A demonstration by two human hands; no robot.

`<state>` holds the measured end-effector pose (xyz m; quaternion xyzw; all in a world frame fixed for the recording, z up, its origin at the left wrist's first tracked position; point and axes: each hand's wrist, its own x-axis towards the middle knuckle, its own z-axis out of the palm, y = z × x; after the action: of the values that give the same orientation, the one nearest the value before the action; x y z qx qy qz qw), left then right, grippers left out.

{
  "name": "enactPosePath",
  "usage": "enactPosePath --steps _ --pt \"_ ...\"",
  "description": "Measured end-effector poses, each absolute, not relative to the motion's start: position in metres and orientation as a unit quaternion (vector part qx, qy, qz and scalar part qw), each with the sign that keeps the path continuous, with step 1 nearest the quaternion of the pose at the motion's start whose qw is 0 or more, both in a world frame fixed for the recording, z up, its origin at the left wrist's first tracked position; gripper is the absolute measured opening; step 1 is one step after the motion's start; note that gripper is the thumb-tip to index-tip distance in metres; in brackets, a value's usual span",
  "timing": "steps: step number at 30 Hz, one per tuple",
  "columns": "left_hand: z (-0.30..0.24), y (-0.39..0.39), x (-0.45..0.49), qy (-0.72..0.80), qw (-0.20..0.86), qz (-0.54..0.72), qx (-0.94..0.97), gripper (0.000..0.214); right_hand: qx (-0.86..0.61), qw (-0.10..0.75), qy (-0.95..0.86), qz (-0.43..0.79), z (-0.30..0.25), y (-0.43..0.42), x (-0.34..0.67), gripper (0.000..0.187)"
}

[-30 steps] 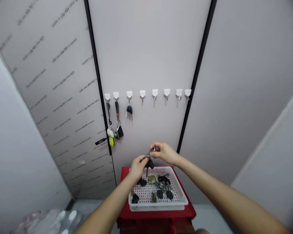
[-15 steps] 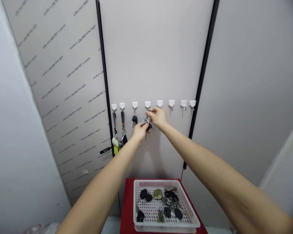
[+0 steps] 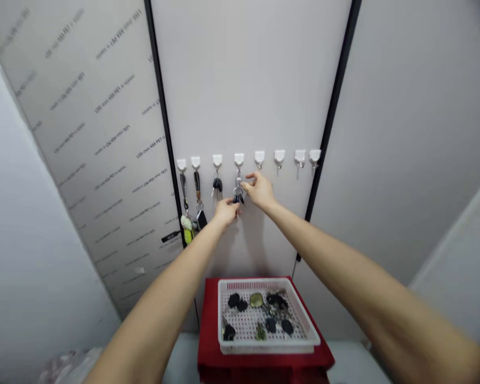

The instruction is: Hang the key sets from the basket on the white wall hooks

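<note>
A row of white hooks (image 3: 239,159) runs across the pale wall panel. A black key on a metal ring (image 3: 237,196) hangs from the fourth hook from the left. My left hand (image 3: 225,212) is closed round the bottom of that key. My right hand (image 3: 259,188) sits just right of the ring, fingers loosely spread and touching it. Three other key bunches (image 3: 217,185) hang on the hooks further left.
A white perforated tray (image 3: 304,328) with several black keys and fobs rests on a red stand (image 3: 208,352) below. Hooks to the right (image 3: 279,156) are bare. Black vertical strips (image 3: 332,117) frame the panel.
Both hands rose from the tray to the hooks with the key. The ring now hangs on the fourth hook and my right hand's fingers have loosened from it.
</note>
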<state>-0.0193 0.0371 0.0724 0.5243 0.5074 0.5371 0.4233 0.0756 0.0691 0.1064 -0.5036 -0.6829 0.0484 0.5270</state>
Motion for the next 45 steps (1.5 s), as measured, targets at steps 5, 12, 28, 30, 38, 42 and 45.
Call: enactPosePath --steps 5,12,28,30,38,42,45 --pt "0.045 0.028 -0.032 0.529 0.429 0.514 0.522 0.031 -0.493 0.424 -0.748 0.131 0.045 0.047 0.105 0.022" --pt "0.027 0.022 -0.04 0.534 0.435 0.514 0.511 0.031 -0.524 0.178 -0.806 0.211 -0.068 0.009 0.137 0.02" --pt "-0.128 -0.031 -0.015 0.592 0.502 0.326 0.54 0.016 -0.538 0.017 -0.842 -0.017 -0.119 -0.027 0.122 0.026" --pt "-0.133 -0.033 -0.014 0.583 0.488 0.322 0.565 0.016 -0.532 0.027 -0.846 -0.011 -0.119 -0.03 0.121 0.023" --pt "-0.143 -0.037 -0.016 0.577 0.42 0.288 0.639 0.021 -0.488 -0.015 -0.873 -0.003 -0.113 -0.04 0.12 0.022" --pt "-0.144 -0.038 -0.015 0.582 0.4 0.269 0.655 0.019 -0.502 -0.053 -0.863 0.025 -0.109 -0.041 0.12 0.021" --pt "-0.145 -0.038 -0.016 0.585 0.389 0.26 0.663 0.019 -0.495 -0.041 -0.867 0.035 -0.109 -0.04 0.123 0.017"
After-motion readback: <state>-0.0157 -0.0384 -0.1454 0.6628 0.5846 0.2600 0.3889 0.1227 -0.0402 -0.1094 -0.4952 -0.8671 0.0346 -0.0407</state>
